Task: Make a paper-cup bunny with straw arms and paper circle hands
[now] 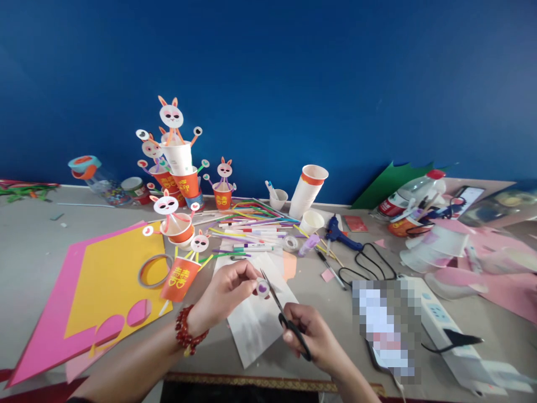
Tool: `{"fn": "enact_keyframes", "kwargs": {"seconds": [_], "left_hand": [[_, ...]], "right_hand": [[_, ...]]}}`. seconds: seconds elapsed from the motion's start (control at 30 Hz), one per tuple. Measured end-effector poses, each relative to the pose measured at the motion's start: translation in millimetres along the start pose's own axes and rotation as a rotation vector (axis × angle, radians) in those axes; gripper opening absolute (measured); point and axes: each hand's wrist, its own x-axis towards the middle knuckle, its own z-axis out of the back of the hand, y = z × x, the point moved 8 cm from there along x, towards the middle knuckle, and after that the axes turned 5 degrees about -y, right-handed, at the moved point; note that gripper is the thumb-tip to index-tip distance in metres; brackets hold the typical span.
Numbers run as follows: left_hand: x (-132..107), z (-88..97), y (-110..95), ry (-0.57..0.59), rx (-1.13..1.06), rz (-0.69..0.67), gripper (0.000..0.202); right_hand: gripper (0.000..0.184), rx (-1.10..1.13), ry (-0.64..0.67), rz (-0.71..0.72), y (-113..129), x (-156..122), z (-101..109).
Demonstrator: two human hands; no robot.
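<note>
My left hand (226,294), with a red bead bracelet at the wrist, pinches a small round white paper piece with a purple heart (262,289). My right hand (312,336) grips black-handled scissors (280,313), whose blades point up and left and meet the paper piece's edge. Both hands hover over a white paper sheet (255,322) on the grey table (37,263).
Yellow and pink sheets (104,291) and a tape ring lie at left. Paper-cup rabbit figures (176,168), coloured straws and markers (247,226), a stack of cups (308,190) and a blue glue gun (339,235) stand behind. A white power strip (453,330) lies at right.
</note>
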Motion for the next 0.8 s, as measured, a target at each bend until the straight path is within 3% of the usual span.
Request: {"fn": "enact_keyframes", "kwargs": {"seconds": [0.8], "left_hand": [[2.5, 3.5, 1.0, 0.001, 0.06, 0.014, 0.011]], "right_hand": [[0.057, -0.045, -0.012, 0.006, 2.1, -1.1, 5.1]]}}
